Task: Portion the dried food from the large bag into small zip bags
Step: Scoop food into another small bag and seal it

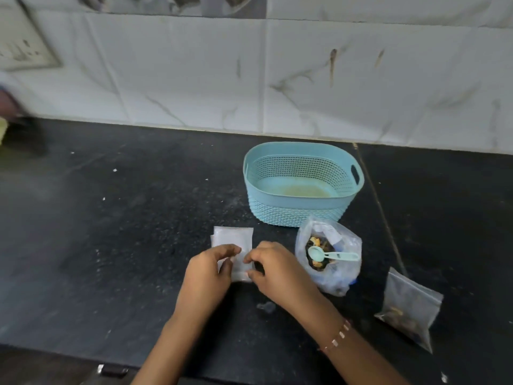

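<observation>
A stack of small clear zip bags [232, 237] lies on the black counter [125, 232]. My left hand [206, 273] and my right hand [273, 269] meet over its near end, and each pinches the top bag with thumb and fingertips. Right of my right hand stands the large clear bag [330, 276], open at the top, with dark and orange dried food inside. A pale green scoop [329, 255] rests across its mouth. One filled small zip bag [410, 308] lies flat further right.
A light blue perforated basket [301, 211] stands behind the bags, near the tiled wall [277, 79]. A switch plate [25, 48] is on the wall at far left. Blurred objects sit at the left edge. The counter's front edge runs below my arms.
</observation>
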The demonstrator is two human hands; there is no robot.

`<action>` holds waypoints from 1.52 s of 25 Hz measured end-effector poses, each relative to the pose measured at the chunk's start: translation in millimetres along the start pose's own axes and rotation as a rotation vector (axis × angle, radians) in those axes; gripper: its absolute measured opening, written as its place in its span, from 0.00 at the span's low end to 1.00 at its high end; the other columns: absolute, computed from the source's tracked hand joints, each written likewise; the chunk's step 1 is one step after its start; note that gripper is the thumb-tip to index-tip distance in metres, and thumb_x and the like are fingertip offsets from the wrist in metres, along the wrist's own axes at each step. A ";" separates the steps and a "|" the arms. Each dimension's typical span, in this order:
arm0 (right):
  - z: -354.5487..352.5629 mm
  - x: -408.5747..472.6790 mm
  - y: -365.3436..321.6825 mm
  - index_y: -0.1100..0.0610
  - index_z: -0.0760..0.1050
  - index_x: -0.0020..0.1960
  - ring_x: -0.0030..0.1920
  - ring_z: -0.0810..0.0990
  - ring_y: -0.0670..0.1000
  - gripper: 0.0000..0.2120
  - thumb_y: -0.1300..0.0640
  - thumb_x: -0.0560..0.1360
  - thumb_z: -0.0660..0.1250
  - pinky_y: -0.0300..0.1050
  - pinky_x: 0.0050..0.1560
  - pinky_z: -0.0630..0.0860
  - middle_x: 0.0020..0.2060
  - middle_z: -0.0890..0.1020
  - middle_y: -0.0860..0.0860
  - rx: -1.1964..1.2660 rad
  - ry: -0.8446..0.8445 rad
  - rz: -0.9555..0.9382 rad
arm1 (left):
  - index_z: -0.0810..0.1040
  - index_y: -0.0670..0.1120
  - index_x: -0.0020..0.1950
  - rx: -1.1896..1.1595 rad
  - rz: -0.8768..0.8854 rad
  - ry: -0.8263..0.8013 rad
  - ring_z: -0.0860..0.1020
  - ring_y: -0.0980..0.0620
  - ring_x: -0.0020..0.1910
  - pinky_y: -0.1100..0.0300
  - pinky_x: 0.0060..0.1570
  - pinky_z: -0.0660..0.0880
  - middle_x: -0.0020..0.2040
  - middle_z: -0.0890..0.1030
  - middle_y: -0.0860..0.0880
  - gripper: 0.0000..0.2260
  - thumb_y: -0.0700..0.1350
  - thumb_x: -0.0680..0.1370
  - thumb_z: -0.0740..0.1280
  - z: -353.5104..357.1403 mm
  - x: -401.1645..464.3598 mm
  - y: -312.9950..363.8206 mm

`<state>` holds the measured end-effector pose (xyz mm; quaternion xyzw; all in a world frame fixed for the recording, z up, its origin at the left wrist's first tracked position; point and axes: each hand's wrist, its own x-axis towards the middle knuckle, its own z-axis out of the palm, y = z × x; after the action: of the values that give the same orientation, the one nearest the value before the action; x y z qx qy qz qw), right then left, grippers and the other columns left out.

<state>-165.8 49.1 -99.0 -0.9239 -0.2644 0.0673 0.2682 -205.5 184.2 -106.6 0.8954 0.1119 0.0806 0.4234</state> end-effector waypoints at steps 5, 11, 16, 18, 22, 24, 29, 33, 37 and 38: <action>14.6 4.9 0.1 0.55 0.77 0.57 0.55 0.71 0.52 0.11 0.55 0.76 0.63 0.46 0.51 0.72 0.51 0.74 0.52 -0.111 -0.094 0.004 | 0.81 0.47 0.55 0.180 0.066 -0.088 0.80 0.50 0.54 0.67 0.50 0.71 0.53 0.83 0.49 0.15 0.34 0.73 0.64 -0.2 -2.5 -15.1; 11.2 9.4 3.2 0.60 0.78 0.46 0.47 0.76 0.52 0.09 0.61 0.76 0.59 0.44 0.43 0.71 0.46 0.76 0.53 -0.035 -0.001 0.050 | 0.82 0.44 0.53 0.256 0.124 -0.057 0.79 0.48 0.53 0.63 0.52 0.70 0.52 0.82 0.46 0.10 0.38 0.75 0.66 1.3 1.9 -21.1; 7.3 10.4 3.0 0.61 0.73 0.45 0.42 0.74 0.53 0.07 0.63 0.77 0.57 0.43 0.41 0.68 0.45 0.74 0.54 -0.006 0.160 -0.044 | 0.81 0.41 0.42 0.371 0.206 -0.045 0.77 0.46 0.37 0.55 0.38 0.71 0.37 0.79 0.47 0.12 0.46 0.77 0.61 -3.6 3.4 -12.1; 1.8 11.2 -0.5 0.61 0.74 0.44 0.40 0.74 0.52 0.06 0.63 0.76 0.59 0.42 0.40 0.68 0.43 0.74 0.53 0.087 0.280 -0.082 | 0.78 0.42 0.39 0.384 0.228 -0.001 0.73 0.48 0.33 0.55 0.34 0.68 0.32 0.74 0.48 0.11 0.45 0.77 0.63 -7.0 3.2 -2.9; -16.1 3.8 -9.7 0.57 0.74 0.42 0.35 0.75 0.47 0.04 0.63 0.72 0.68 0.41 0.36 0.76 0.39 0.75 0.48 0.390 0.535 -0.018 | 0.82 0.47 0.36 -0.077 0.082 0.090 0.79 0.56 0.30 0.62 0.35 0.74 0.28 0.81 0.53 0.07 0.42 0.73 0.69 -8.6 -0.2 23.2; -23.8 -3.4 -10.9 0.55 0.73 0.39 0.32 0.77 0.49 0.06 0.61 0.70 0.71 0.46 0.32 0.79 0.34 0.77 0.48 0.512 0.559 0.033 | 0.83 0.49 0.34 -0.364 -0.039 0.037 0.78 0.60 0.27 0.67 0.33 0.76 0.27 0.82 0.54 0.08 0.38 0.72 0.70 -8.9 -0.7 36.9; -29.0 -19.8 -10.1 0.56 0.79 0.44 0.35 0.81 0.49 0.04 0.61 0.70 0.71 0.49 0.35 0.81 0.35 0.81 0.49 0.599 0.481 0.123 | 0.82 0.40 0.37 -0.790 -0.268 -0.131 0.78 0.56 0.25 0.65 0.29 0.78 0.28 0.81 0.45 0.05 0.34 0.72 0.69 -5.2 -2.6 56.0; -37.7 -34.0 -8.6 0.56 0.80 0.50 0.36 0.82 0.45 0.08 0.61 0.71 0.70 0.47 0.37 0.81 0.37 0.83 0.48 0.629 0.440 0.140 | 0.81 0.42 0.33 -0.924 -0.370 -0.237 0.78 0.55 0.25 0.63 0.28 0.78 0.28 0.81 0.45 0.02 0.39 0.66 0.70 -0.3 -2.7 64.0; -47.5 -45.4 -7.5 0.50 0.81 0.45 0.34 0.82 0.42 0.08 0.63 0.71 0.70 0.42 0.35 0.81 0.32 0.83 0.43 0.619 0.434 0.163 | 0.81 0.43 0.30 -0.932 -0.352 -0.284 0.78 0.54 0.27 0.62 0.31 0.80 0.29 0.81 0.45 0.05 0.43 0.64 0.70 7.0 -4.5 71.8; -49.4 -47.2 -5.0 0.49 0.80 0.41 0.32 0.82 0.42 0.09 0.63 0.71 0.70 0.40 0.34 0.80 0.30 0.82 0.41 0.607 0.442 0.186 | 0.81 0.43 0.31 -0.922 -0.338 -0.283 0.78 0.53 0.27 0.61 0.31 0.79 0.29 0.80 0.45 0.05 0.43 0.64 0.70 9.2 -5.4 73.5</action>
<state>-195.1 5.2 -55.3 -0.8148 -0.0833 -0.0343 0.5726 -198.8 130.6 -55.6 0.5869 0.1494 -0.0702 0.7926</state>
